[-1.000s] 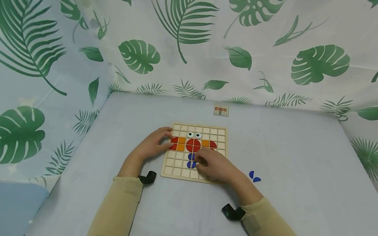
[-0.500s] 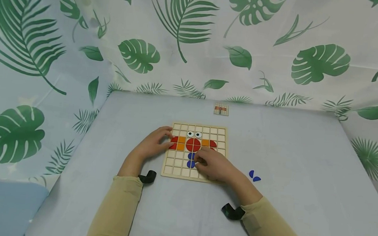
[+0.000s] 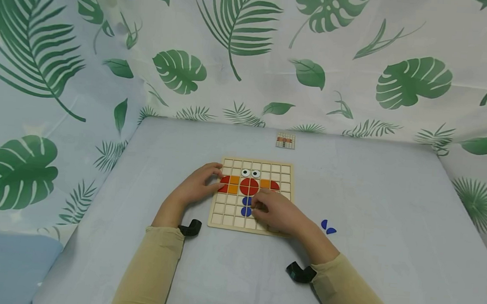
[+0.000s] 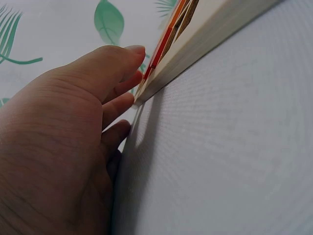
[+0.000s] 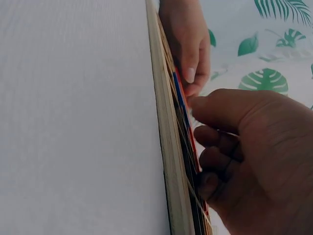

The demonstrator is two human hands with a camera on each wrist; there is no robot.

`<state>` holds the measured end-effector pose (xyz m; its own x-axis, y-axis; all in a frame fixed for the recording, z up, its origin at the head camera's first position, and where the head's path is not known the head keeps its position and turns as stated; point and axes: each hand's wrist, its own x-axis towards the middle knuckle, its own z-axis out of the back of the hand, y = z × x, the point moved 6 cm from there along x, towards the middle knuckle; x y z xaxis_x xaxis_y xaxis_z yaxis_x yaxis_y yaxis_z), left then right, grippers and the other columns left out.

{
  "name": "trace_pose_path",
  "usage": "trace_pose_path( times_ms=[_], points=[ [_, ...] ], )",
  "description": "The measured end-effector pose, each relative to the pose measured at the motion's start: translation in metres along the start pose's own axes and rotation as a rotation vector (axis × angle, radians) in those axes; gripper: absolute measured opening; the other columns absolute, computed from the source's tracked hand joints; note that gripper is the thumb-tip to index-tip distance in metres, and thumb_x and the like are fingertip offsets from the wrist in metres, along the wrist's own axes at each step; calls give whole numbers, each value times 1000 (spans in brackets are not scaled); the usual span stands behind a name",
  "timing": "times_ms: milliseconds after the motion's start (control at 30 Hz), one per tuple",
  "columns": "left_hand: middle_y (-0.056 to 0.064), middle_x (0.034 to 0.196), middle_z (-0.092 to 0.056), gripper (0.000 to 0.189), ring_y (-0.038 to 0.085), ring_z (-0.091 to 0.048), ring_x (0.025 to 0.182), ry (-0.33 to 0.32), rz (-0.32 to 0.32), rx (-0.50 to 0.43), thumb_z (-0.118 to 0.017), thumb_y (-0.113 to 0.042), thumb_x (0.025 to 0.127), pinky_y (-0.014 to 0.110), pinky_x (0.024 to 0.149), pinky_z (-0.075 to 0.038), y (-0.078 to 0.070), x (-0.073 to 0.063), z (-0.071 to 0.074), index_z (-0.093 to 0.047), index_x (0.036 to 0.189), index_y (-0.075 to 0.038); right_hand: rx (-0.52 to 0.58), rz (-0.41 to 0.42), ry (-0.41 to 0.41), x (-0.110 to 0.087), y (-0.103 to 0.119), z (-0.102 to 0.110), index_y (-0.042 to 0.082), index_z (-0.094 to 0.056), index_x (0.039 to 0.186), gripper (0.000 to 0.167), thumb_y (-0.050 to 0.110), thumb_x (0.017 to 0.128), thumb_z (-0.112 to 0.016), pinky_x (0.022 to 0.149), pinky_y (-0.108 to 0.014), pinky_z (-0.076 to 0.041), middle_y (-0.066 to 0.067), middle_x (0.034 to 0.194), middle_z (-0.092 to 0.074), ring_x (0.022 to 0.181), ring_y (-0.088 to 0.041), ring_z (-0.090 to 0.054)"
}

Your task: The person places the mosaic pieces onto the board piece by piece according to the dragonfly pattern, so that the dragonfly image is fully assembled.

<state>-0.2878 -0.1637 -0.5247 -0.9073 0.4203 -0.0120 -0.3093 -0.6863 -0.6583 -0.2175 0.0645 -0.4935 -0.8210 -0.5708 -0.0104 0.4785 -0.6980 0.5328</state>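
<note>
A square wooden grid board [image 3: 228, 220] lies flat on the table. On it are a red circle [image 3: 245, 186] made of pieces, orange squares [image 3: 233, 184], red rounded pieces at both sides and two eye pieces [image 3: 245, 173]. Blue rounded pieces [image 3: 245, 211] sit below the circle. My left hand [image 3: 199, 184] rests at the board's left edge, fingers loosely bent. The right hand [image 3: 277, 212] is over the board with curled fingers, its thumb and fingertips beside the blue pieces. Whether a piece is between those fingertips is hidden.
Two loose blue rounded pieces [image 3: 331, 230] lie on the table right of the board. A small pattern card [image 3: 285, 141] lies farther back. Leaf-printed cloth [image 3: 247, 91] walls the back and sides. Both wrists carry black camera mounts [image 3: 300, 273].
</note>
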Motion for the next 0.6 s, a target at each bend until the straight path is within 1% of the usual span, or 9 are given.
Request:
trace_pose_path(
  times_ms=[100, 267, 367, 467, 600],
  points=[
    [3, 153, -43, 20, 27, -33, 148, 2, -3, 1, -65, -37, 95, 46, 123, -27, -1, 0, 0, -57, 106, -21, 8, -7, -11, 0, -1, 4, 23, -66, 97, 4, 25, 94, -66, 75, -26, -49, 11, 92, -58, 82, -8, -52],
    [2, 154, -43, 20, 27, -32, 148, 7, -7, 2, -64, -37, 96, 45, 123, -27, -1, 0, 0, -58, 107, -21, 17, 2, -43, -1, -4, 17, 20, -68, 96, 4, 23, 95, -65, 73, -27, -50, 9, 90, -60, 81, -8, -53],
    [2, 154, -42, 20, 26, -32, 148, 9, -7, 6, -64, -37, 96, 45, 123, -26, -1, 0, -1, -58, 108, -22, 25, 0, -73, -5, -10, 31, 19, -68, 96, 5, 23, 96, -65, 73, -28, -49, 8, 89, -62, 80, -9, -53],
    [2, 154, -42, 20, 26, -32, 148, 5, -3, 6, -64, -37, 96, 45, 123, -26, -1, 0, 0, -58, 107, -22, 43, -9, -118, -13, -15, 50, 18, -69, 98, 8, 24, 97, -64, 71, -30, -47, 7, 89, -62, 80, -11, -53],
    [3, 154, -42, 20, 27, -32, 148, 4, -5, 1, -64, -36, 96, 46, 122, -27, -2, 0, 0, -58, 108, -21, 65, -27, -176, -29, -27, 73, 16, -69, 102, 12, 24, 98, -62, 65, -29, -46, 6, 88, -61, 76, -13, -51]
  ],
)
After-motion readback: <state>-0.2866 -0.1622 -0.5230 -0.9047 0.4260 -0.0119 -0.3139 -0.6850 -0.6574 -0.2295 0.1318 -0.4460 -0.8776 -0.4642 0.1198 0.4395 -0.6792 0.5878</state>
